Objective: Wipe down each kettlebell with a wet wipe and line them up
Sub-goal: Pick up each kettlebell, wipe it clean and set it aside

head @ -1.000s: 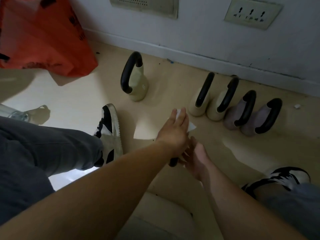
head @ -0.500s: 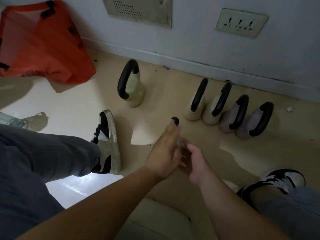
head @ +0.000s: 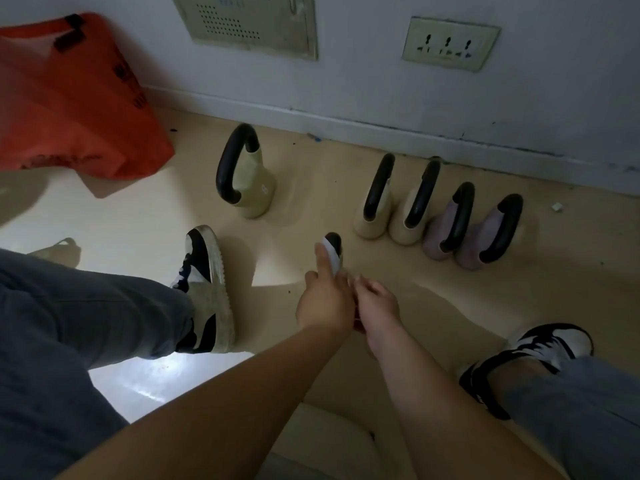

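In front of me I hold a kettlebell, of which only the black handle tip (head: 334, 240) shows above my hands. My left hand (head: 323, 303) presses a white wet wipe (head: 329, 258) around that handle. Close against it on the right, my right hand (head: 377, 304) is curled on the kettlebell's hidden body. A row of kettlebells stands near the wall: two cream ones (head: 371, 223) (head: 403, 230) and two mauve ones (head: 437, 239) (head: 472, 249), all with black handles. A larger green kettlebell (head: 258, 192) stands alone to the left.
An orange plastic bag (head: 69, 105) lies at the far left by the wall. My left shoe (head: 207, 289) and right shoe (head: 540, 351) rest on the beige floor on either side of my hands. A wall socket (head: 450, 43) is above the row.
My left hand has drawn back along the handle with the wipe, so the black handle tip now shows beyond my fingers. The standing kettlebells have not moved.
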Tool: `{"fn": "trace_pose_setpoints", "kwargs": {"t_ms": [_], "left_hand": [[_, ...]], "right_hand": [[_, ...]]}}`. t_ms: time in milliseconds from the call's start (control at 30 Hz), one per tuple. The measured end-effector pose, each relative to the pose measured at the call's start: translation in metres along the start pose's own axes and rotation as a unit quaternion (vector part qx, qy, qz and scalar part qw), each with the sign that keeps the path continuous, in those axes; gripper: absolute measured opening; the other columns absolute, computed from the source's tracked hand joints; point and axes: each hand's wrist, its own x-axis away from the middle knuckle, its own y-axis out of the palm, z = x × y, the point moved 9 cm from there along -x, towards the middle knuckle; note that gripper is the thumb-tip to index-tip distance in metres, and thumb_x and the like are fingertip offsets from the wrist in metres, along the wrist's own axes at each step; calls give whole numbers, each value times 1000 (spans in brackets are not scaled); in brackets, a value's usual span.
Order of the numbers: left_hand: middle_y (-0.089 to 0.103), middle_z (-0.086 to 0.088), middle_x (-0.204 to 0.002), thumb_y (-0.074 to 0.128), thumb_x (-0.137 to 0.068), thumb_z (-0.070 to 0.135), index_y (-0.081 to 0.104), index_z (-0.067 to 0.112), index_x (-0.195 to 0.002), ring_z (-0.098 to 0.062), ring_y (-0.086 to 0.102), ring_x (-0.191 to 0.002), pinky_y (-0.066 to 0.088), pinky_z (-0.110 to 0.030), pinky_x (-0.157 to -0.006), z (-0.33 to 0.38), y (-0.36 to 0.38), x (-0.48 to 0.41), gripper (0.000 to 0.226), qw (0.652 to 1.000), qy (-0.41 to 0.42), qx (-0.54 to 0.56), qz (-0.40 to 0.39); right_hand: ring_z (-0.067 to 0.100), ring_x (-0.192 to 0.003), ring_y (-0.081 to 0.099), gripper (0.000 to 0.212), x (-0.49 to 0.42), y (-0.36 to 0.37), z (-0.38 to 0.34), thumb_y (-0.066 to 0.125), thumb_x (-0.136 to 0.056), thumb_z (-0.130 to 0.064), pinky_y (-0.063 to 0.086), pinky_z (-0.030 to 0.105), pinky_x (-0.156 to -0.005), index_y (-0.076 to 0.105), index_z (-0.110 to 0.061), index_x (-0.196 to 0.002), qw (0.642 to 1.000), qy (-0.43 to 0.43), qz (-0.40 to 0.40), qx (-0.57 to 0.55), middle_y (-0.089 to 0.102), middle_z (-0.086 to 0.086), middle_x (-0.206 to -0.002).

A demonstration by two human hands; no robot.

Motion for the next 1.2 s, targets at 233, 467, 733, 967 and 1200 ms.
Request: {"fn": "trace_pose_setpoints", "kwargs": {"t_ms": [233, 467, 733, 967, 1200], "left_hand": [[51, -13, -125, 35, -103, 39, 7, 32, -153, -33, 62, -96, 55, -44, -79, 14, -5, -48, 58, 997, 15, -77, 1], [46, -10, -122, 49, -94, 13, -2, 26, -156, -23, 57, -75, 53, -37, -64, 9, -1, -23, 82, 981, 122, -148, -21], [47, -5, -116, 54, -95, 11, -12, 30, -155, -15, 51, -76, 50, -28, -64, -5, 2, 16, 91, 957, 243, -159, -23], [59, -14, -108, 47, -97, 25, 21, 5, -155, -29, 58, -77, 52, -38, -58, 16, 8, -1, 67, 897, 387, -212, -18], [58, 5, -72, 17, -104, 47, 43, 31, -90, -21, 58, -66, 40, -32, -57, -3, -14, -8, 33, 969, 230, -88, 28]], "right_hand": [[25, -80, 68, 22, -6, -9, 33, 51, -103, -33, 56, 33, -65, 62, -17, -113, 995, 96, -24, -3, 72, 12, -102], [28, -97, 68, 24, -9, -9, 15, 51, -98, -25, 59, 41, -77, 60, -25, -121, 999, 50, 18, 6, 68, 3, -108], [23, -134, 48, 70, -4, 12, -29, 63, -93, -22, 42, 42, -112, 33, -45, -151, 992, -52, -27, 109, 47, -4, -150], [24, -108, 59, 41, -23, -17, -43, 58, -95, -21, 48, 35, -90, 48, -32, -133, 971, -66, 13, 231, 62, 2, -123], [25, -104, 53, 49, -13, -29, -20, 49, -95, -5, 43, 33, -90, 36, -30, -135, 977, -50, 44, 205, 56, 3, -119]]}}
